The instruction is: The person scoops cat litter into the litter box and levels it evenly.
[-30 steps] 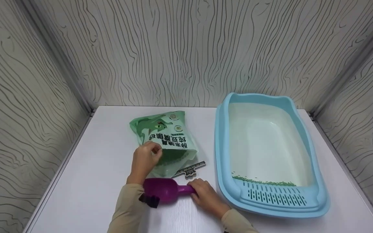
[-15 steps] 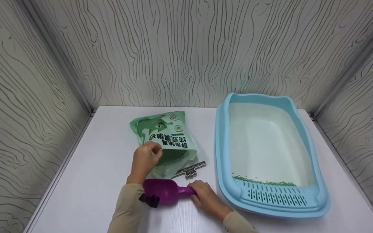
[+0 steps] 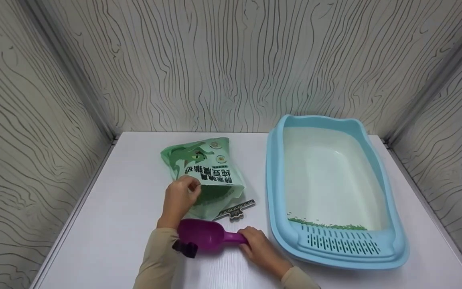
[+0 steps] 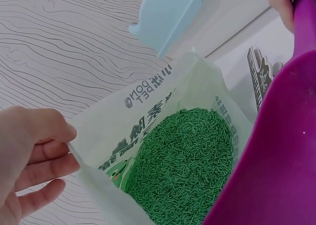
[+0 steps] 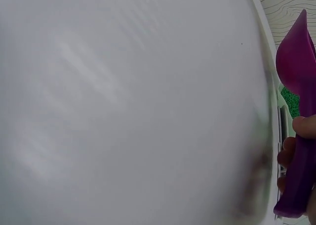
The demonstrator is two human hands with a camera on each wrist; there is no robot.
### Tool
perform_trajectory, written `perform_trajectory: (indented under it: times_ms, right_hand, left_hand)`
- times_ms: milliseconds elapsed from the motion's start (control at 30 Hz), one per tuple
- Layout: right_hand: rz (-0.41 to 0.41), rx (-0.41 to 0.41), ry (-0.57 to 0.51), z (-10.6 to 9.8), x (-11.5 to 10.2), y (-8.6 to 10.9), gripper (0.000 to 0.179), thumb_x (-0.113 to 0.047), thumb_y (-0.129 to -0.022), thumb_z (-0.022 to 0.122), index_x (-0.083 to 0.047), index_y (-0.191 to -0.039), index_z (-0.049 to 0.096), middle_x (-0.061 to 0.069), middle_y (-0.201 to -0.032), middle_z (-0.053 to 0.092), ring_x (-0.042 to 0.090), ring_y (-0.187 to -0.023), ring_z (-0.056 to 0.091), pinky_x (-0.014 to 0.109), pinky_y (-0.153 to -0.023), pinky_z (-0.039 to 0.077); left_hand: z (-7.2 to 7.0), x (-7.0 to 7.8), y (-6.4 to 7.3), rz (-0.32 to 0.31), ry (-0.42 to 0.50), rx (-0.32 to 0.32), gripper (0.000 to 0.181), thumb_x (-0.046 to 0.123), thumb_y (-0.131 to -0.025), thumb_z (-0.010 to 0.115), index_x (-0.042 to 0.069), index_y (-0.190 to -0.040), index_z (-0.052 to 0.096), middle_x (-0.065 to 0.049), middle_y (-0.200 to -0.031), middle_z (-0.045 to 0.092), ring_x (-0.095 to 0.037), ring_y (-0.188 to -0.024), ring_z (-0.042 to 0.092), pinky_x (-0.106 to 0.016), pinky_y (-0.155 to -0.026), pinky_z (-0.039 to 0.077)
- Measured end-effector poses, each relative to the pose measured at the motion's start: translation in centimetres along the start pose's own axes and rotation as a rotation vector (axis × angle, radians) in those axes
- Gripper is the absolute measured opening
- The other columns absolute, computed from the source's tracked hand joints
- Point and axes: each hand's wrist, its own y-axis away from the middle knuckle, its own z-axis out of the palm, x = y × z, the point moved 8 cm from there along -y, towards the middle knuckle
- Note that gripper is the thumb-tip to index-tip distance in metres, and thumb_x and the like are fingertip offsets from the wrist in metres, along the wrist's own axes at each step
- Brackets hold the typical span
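I see the purple scoop (image 3: 215, 237) just on the near side of the open bag (image 3: 216, 174), long axis left-right, bowl (image 3: 201, 235) leftward; right fingers (image 3: 251, 232) grip its handle (image 3: 234, 238), left fingers (image 4: 49, 171) pinch the bag's rim (image 4: 85, 166).

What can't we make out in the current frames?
Head: print on the bag, partly behind the left hand.
Left wrist: lower end of ruler-like strip, behind purple scoop.
Left wrist: how deep the green pellets lie; only their surface shows.
Right wrist: part of the right hand, cut off at right.
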Motion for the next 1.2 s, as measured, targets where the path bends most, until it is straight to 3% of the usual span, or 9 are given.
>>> perform_trajectory:
  times_ms: [300, 533, 900, 1200]
  right_hand:
    - [0.204, -0.166, -0.105, -1.2, 0.0, 1.0, 0.020, -0.011, -0.085, 0.067, -0.004, -0.104, 0.062, 0.007, -0.094, 0.069, 0.021, -0.085, 0.066, 0.032, -0.076, 0.054]
    - [0.261, -0.160, -0.151, -2.5, -0.4, 1.5, 0.016, -0.010, -0.085, 0.067, -0.005, -0.100, 0.062, 0.005, -0.088, 0.068, 0.013, -0.078, 0.062, 0.026, -0.068, 0.052]
    - [0.365, -0.188, -0.182, -3.1, -0.4, 1.5, 0.015, -0.011, -0.085, 0.069, -0.004, -0.097, 0.062, 0.000, -0.080, 0.062, 0.001, -0.070, 0.048, 0.020, -0.060, 0.041]
    - [0.415, -0.204, -0.176, -4.0, -1.1, 0.9, 0.012, -0.014, -0.084, 0.071, -0.007, -0.091, 0.065, -0.003, -0.070, 0.058, 0.000, -0.061, 0.043, 0.017, -0.055, 0.036]
  left_hand:
    - [0.0, -0.1, -0.1, -0.016, -0.004, -0.009, 0.007, 0.003, -0.078, 0.074, 0.007, -0.075, 0.068, -0.005, -0.071, 0.068, -0.014, -0.065, 0.064, -0.026, -0.059, 0.052]
    - [0.0, -0.4, -0.1, -0.061, 0.017, -0.028, 0.006, 0.003, -0.079, 0.073, 0.007, -0.076, 0.068, -0.004, -0.073, 0.068, -0.014, -0.066, 0.064, -0.027, -0.061, 0.053]
    - [0.2, -0.5, -0.1, -0.059, 0.031, -0.033, 0.007, 0.002, -0.079, 0.072, 0.006, -0.077, 0.068, -0.005, -0.074, 0.069, -0.014, -0.067, 0.065, -0.026, -0.062, 0.053]
    - [0.4, -0.6, -0.1, -0.072, 0.039, -0.031, 0.007, 0.002, -0.079, 0.072, 0.006, -0.076, 0.068, -0.005, -0.074, 0.069, -0.014, -0.067, 0.065, -0.027, -0.063, 0.053]
